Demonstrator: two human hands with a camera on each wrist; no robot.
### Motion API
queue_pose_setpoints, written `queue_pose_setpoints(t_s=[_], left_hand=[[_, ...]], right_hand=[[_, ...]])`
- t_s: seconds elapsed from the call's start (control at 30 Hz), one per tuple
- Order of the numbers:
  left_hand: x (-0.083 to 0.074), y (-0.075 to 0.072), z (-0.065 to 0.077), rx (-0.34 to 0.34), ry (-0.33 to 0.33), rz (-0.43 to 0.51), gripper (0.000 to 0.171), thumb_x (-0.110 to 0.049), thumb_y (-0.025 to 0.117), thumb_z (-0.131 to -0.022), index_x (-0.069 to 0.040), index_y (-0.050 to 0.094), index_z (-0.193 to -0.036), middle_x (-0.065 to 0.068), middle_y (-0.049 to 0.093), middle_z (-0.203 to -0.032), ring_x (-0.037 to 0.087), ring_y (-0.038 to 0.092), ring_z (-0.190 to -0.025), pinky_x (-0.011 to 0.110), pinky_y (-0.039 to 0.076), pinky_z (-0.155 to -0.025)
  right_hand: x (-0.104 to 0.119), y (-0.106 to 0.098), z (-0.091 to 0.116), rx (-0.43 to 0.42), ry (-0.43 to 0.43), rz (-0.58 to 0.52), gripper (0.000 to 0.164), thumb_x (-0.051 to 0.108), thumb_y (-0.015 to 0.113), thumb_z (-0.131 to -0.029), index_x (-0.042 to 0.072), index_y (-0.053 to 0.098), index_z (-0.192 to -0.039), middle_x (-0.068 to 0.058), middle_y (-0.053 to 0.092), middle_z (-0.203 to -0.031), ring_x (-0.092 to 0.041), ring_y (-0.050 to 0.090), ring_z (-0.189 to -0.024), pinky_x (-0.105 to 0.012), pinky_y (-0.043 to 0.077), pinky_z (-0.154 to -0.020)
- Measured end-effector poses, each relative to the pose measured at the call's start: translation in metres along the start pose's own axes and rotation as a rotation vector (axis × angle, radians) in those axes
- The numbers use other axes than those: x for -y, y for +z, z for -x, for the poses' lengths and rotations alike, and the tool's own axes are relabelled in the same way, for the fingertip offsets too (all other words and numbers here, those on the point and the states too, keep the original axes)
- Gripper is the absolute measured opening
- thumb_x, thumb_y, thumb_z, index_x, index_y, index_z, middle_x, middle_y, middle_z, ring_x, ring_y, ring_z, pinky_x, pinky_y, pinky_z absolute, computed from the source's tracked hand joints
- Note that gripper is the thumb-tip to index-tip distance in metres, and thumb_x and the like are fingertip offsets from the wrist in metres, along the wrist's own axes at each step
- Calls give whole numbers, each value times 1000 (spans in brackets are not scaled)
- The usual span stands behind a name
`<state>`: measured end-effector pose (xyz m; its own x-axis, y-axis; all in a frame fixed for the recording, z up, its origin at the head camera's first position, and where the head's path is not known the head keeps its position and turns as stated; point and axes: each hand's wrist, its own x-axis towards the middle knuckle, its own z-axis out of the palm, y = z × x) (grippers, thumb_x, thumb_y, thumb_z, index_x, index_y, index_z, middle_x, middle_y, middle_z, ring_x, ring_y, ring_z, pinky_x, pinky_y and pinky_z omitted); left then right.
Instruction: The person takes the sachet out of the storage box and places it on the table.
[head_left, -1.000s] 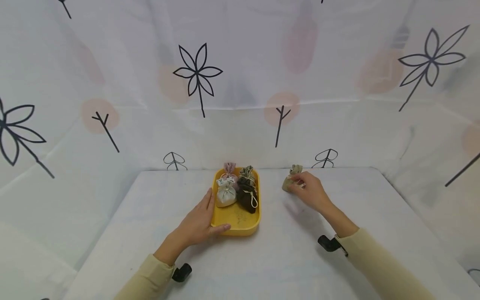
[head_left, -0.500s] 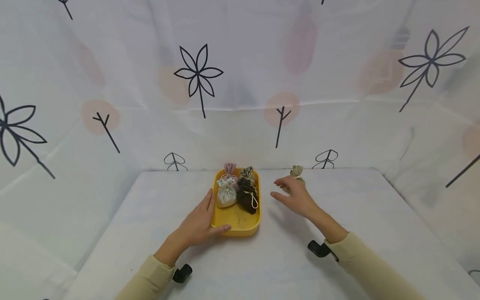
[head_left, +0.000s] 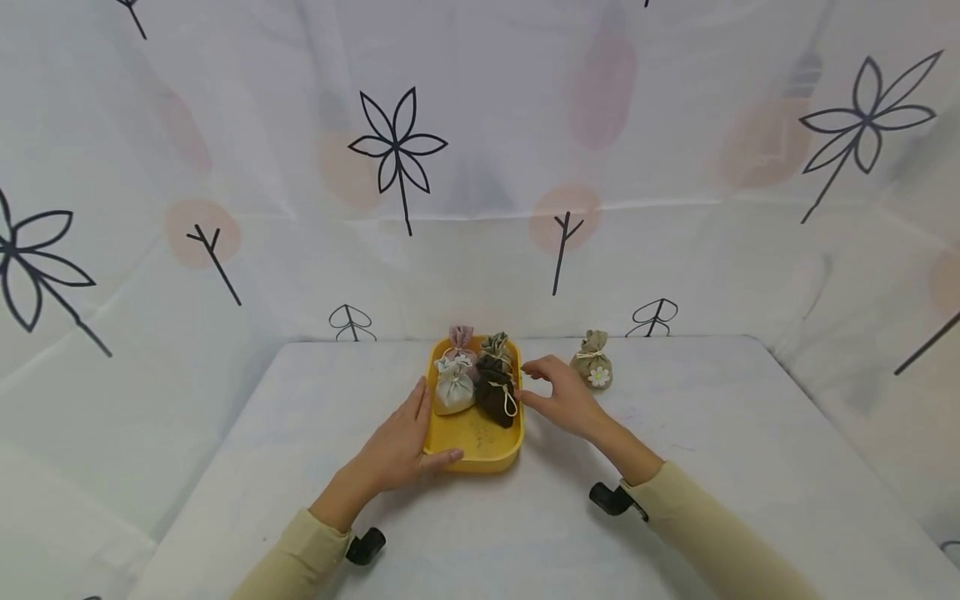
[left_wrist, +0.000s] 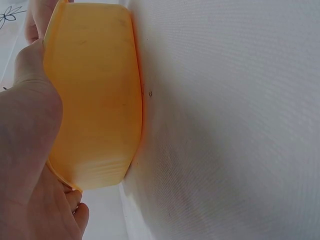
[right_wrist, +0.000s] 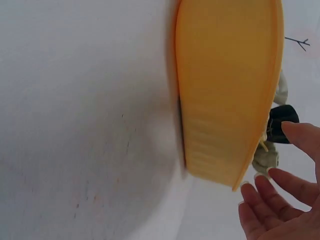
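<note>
My left hand (head_left: 397,439) holds the near left corner of a yellow plastic tray (head_left: 472,457). Its fingers lie along the left wall and its thumb reaches over the front rim. In the tray sit a white drawstring pouch (head_left: 453,396), a pink pouch (head_left: 461,337), a dark brown pouch (head_left: 495,400) and an olive-green pouch (head_left: 497,346). My right hand (head_left: 566,400) is at the tray's right rim beside the dark pouch, thumb and fingers spread. The right wrist view shows no object between the fingers of this hand (right_wrist: 285,195).
A tan drawstring pouch (head_left: 592,367) with a white flower stands on the white table (head_left: 675,417), right of the tray. Behind the table hangs a white patterned cloth (head_left: 480,208). Each wrist carries a black camera mount (head_left: 611,498).
My right hand has let go of the tan pouch, leaving it standing on the table, and has moved left to the tray's edge. My left hand and the tray have stayed put.
</note>
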<state>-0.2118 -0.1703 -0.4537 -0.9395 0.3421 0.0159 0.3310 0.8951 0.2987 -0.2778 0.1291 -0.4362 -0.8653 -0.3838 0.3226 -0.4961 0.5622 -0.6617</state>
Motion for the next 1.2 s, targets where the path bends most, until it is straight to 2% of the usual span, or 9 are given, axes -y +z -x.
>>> queue_pose_setpoints(t_s=[0.47, 0.7, 0.9, 1.2], left_hand=[[0, -1, 0, -7, 12, 5, 120, -77, 57, -89, 3, 5, -162, 20, -2, -170, 36, 17, -155, 47, 25, -124], [2, 1, -1, -7, 11, 1, 121, -78, 55, -89, 2, 3, -162, 19, -3, -171, 36, 17, -156, 47, 25, -124], [3, 1, -1, -11, 16, -12, 122, -81, 52, -88, 2, 3, -162, 20, -3, -171, 35, 17, -156, 46, 25, -124], [1, -1, 1, -21, 31, 7, 121, -77, 56, -89, 4, 4, -162, 21, -2, -170, 36, 17, -155, 47, 25, -124]], right_hand=[[7, 15, -10, 18, 54, -18, 45, 20, 76, -93, -2, 63, -130, -19, 62, -127, -41, 59, -120, -56, 50, -102], [8, 16, -12, -3, 34, 2, 44, 18, 76, -93, -1, 64, -131, -17, 63, -127, -37, 60, -120, -54, 49, -103], [13, 17, -16, 14, 19, 11, 42, 19, 77, -93, 0, 66, -128, -16, 66, -124, -34, 62, -115, -52, 51, -101], [21, 24, -21, 23, 32, 20, 38, 16, 78, -92, 1, 68, -125, -13, 67, -117, -31, 64, -109, -48, 55, -97]])
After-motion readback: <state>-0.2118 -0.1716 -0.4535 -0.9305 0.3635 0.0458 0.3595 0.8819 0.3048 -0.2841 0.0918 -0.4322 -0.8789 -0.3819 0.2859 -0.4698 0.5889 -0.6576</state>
